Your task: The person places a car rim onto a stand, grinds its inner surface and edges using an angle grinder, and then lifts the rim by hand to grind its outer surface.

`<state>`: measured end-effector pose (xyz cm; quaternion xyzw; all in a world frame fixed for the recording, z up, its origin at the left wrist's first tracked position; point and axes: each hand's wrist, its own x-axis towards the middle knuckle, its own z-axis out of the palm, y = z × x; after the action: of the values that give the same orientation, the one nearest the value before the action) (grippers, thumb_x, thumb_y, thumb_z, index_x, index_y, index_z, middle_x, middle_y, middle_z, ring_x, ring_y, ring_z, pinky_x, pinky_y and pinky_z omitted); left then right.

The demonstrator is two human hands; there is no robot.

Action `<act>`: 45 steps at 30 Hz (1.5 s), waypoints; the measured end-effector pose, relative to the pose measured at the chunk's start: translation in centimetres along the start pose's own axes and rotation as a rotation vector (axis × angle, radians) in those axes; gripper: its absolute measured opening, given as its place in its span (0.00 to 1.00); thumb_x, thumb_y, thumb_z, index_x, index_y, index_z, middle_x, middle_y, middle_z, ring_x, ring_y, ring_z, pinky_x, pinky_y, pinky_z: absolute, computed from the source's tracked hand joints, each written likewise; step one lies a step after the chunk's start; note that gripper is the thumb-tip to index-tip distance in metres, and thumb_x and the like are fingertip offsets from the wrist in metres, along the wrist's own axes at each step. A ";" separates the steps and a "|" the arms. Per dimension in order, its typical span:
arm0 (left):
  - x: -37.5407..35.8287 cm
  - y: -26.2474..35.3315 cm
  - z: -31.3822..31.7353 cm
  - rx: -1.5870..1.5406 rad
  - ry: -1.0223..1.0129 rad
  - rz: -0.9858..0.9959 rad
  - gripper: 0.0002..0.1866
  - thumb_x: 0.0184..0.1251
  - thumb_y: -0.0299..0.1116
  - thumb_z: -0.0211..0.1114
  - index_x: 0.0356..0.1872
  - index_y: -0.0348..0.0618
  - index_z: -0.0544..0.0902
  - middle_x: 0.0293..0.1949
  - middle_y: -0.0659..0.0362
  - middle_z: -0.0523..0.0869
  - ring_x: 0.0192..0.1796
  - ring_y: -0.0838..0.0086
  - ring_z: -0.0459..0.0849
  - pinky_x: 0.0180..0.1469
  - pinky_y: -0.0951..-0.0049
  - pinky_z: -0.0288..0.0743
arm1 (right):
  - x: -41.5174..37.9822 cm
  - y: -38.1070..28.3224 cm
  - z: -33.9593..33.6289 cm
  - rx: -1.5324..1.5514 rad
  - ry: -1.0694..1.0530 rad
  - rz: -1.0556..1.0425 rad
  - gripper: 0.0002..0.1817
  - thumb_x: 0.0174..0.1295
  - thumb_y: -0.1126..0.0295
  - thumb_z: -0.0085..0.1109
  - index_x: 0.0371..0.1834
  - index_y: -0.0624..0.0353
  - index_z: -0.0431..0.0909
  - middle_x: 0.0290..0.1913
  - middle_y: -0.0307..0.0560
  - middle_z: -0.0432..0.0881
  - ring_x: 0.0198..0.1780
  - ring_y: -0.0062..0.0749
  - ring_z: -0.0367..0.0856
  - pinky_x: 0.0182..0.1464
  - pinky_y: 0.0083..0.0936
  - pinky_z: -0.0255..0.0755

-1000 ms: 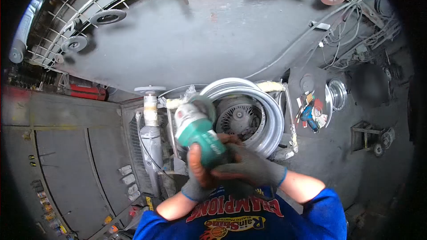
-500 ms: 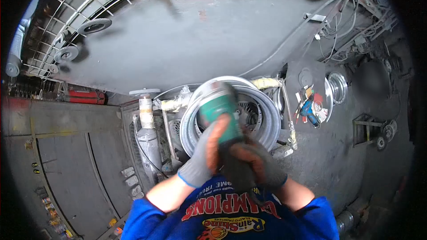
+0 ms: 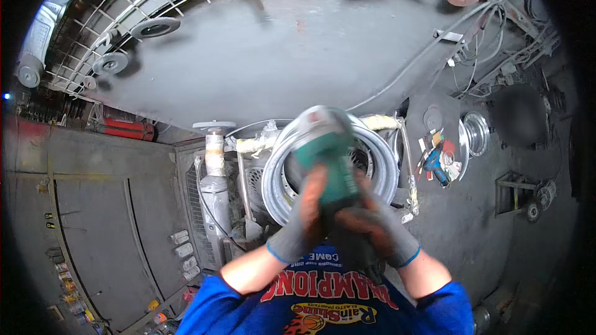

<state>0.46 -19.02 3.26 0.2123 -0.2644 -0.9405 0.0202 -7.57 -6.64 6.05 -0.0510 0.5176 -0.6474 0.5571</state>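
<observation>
I hold a green angle grinder (image 3: 329, 155) with both gloved hands, in front of a shiny metal wheel rim (image 3: 382, 161) mounted on a machine. My left hand (image 3: 304, 220) in a grey glove with orange palm wraps the grinder's body from the left. My right hand (image 3: 379, 226) grips its rear end from the right. The grinder's head (image 3: 316, 121) points up over the rim's upper edge and looks blurred. Whether the disc touches the rim I cannot tell.
A grey column with a round top (image 3: 213, 167) stands left of the rim. Grinding discs (image 3: 155, 26) hang on a wire rack along the dark wall. A panel with small tools (image 3: 434, 155) and another rim (image 3: 477, 133) are at right. Cables (image 3: 484, 43) run upper right.
The grinder has swung from the rim's left side to its centre and upper edge. Both hands followed it to the right and upward.
</observation>
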 end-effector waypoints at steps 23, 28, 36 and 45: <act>5.1 -0.8 0.9 -0.030 0.281 -0.154 0.34 0.67 0.64 0.63 0.57 0.43 0.76 0.40 0.51 0.85 0.37 0.64 0.86 0.42 0.64 0.82 | -0.5 4.3 -4.5 0.090 -0.027 -0.171 0.34 0.67 0.43 0.55 0.58 0.67 0.75 0.43 0.61 0.85 0.43 0.46 0.86 0.46 0.35 0.81; 8.0 -1.7 4.3 0.318 -0.026 -0.435 0.29 0.71 0.60 0.62 0.57 0.45 0.76 0.44 0.58 0.83 0.43 0.75 0.82 0.47 0.72 0.75 | -2.4 1.7 -4.5 0.328 0.250 -0.089 0.42 0.61 0.32 0.53 0.57 0.65 0.75 0.39 0.59 0.84 0.32 0.43 0.86 0.33 0.36 0.82; 2.0 -2.1 -1.1 0.155 -0.146 0.064 0.35 0.69 0.57 0.65 0.65 0.38 0.72 0.54 0.55 0.81 0.57 0.69 0.82 0.62 0.66 0.75 | 0.8 1.8 -6.6 -0.048 -0.091 0.041 0.24 0.71 0.56 0.57 0.61 0.61 0.73 0.42 0.51 0.84 0.42 0.33 0.83 0.44 0.24 0.78; -5.9 -12.1 -18.4 0.403 0.210 0.025 0.23 0.68 0.46 0.64 0.54 0.40 0.76 0.47 0.56 0.82 0.51 0.67 0.82 0.55 0.63 0.74 | 7.1 2.7 -3.2 -0.984 -0.518 0.143 0.32 0.52 0.52 0.76 0.53 0.64 0.79 0.46 0.57 0.85 0.50 0.38 0.84 0.56 0.35 0.74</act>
<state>14.25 -16.72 -14.74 0.3056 -0.4461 -0.8410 0.0164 -10.46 -9.76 -0.99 -0.4271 0.6071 -0.2562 0.6191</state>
